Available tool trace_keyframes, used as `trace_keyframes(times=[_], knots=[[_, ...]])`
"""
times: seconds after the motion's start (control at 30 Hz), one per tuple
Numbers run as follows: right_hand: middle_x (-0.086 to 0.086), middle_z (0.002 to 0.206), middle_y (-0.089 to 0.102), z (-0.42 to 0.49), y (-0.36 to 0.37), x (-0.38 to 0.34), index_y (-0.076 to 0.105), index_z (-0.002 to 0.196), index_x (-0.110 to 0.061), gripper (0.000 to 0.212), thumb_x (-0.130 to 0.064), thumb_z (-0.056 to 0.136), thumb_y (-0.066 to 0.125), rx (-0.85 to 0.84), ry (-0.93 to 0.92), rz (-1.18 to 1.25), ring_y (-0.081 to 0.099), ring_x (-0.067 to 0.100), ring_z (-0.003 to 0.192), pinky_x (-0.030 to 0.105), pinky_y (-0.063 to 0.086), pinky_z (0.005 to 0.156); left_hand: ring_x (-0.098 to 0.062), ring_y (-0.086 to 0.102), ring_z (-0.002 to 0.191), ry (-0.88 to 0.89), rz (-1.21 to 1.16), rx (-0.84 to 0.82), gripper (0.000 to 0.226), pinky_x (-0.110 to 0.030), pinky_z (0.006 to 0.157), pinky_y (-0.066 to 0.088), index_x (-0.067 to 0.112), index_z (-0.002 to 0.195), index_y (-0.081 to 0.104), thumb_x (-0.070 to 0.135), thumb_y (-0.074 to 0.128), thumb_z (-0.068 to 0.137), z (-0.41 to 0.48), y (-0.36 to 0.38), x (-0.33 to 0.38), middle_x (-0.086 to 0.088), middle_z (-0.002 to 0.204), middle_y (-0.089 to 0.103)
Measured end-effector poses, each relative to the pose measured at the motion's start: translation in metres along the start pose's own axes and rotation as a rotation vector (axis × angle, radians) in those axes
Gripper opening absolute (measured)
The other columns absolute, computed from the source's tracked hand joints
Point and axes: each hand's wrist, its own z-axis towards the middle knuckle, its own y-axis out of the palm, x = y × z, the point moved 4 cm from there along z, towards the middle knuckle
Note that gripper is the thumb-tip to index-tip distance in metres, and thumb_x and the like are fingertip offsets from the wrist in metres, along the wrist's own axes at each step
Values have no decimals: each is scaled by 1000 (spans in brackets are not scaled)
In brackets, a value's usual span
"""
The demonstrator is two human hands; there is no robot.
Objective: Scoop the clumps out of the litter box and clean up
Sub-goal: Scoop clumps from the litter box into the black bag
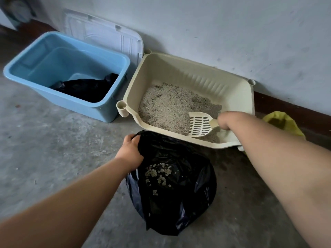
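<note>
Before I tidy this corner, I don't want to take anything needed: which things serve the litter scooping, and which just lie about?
In use: beige plastic litter box; slotted beige plastic scoop, gripped by right hand; black plastic rubbish bag, held by left hand.
Lying about: blue plastic tub; white plastic lid; yellow bag.

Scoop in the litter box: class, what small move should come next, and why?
Probably push the scoop forward under the litter and lift: the right hand grips its handle, it looks empty, and the left hand holds the black bag open nearby.
</note>
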Motion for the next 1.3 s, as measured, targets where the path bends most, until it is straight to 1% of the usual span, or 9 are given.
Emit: trace_keyframes(times=[0.07, 0.17, 0.33, 0.5, 0.63, 0.77, 1.0, 1.17, 1.3], knots=[[10, 106, 64, 0, 1, -18, 62, 108, -4, 23, -14, 87, 59, 58, -87, 16, 57, 25, 81, 31, 51, 84, -26, 46, 126, -9, -5, -3, 69, -27, 101, 38, 19, 148, 27, 16, 58, 87, 1, 0, -1, -4, 151, 17], [11, 107, 63, -2, 4, -52, 59, 118, -3, 30, -17, 91, 59, 98, -221, 138, 58, 25, 87, 28, 45, 75, -26, 45, 127, -21, -4, -6, 70, -28, 101, 38, 19, 148, 26, 16, 59, 86, 3, 1, -4, -3, 152, 17], [13, 123, 58, -1, 19, -69, 52, 132, -8, 43, -21, 92, 59, 159, -225, 426, 57, 28, 107, 34, 46, 90, -25, 45, 127, -33, -17, 4, 71, -28, 101, 39, 20, 148, 28, 15, 60, 85, 4, -3, -8, -3, 151, 18], [13, 135, 52, -7, 35, -57, 50, 135, -12, 46, -20, 92, 60, 236, -173, 666, 52, 29, 118, 31, 40, 95, -25, 44, 129, -23, -6, 5, 71, -26, 101, 37, 20, 148, 27, 14, 60, 86, 3, -2, -8, -4, 152, 18], [14, 123, 60, -10, 33, -51, 54, 131, -13, 42, -15, 90, 61, 300, -174, 854, 56, 29, 108, 32, 43, 90, -24, 44, 129, -18, -4, 6, 72, -26, 102, 37, 19, 148, 27, 15, 61, 85, 4, 0, -7, -3, 152, 18], [14, 120, 61, -15, 28, -55, 56, 127, -10, 35, -14, 92, 59, 330, -182, 867, 57, 30, 104, 36, 44, 92, -24, 44, 129, -10, -8, 11, 72, -26, 101, 37, 20, 148, 28, 13, 61, 84, 4, -1, -6, -3, 152, 19], [11, 109, 64, -13, 30, -56, 56, 126, -13, 35, -16, 92, 59, 349, -187, 897, 56, 24, 87, 32, 42, 75, -24, 44, 129, -13, 5, 16, 72, -26, 100, 38, 21, 148, 28, 14, 60, 84, 2, -4, -9, -2, 152, 18], [11, 106, 63, -15, 24, -55, 59, 124, -12, 32, -14, 91, 59, 360, -179, 897, 51, 20, 83, 30, 40, 73, -24, 43, 130, -6, -1, 11, 72, -25, 101, 37, 20, 148, 28, 14, 60, 84, 1, -5, -6, -2, 152, 18], [11, 114, 60, -15, 25, -53, 52, 133, -15, 43, -17, 91, 60, 335, -166, 839, 57, 27, 96, 28, 38, 74, -24, 41, 131, -6, 2, 6, 73, -25, 103, 35, 19, 149, 27, 16, 61, 84, 0, -4, -5, -3, 152, 18]])
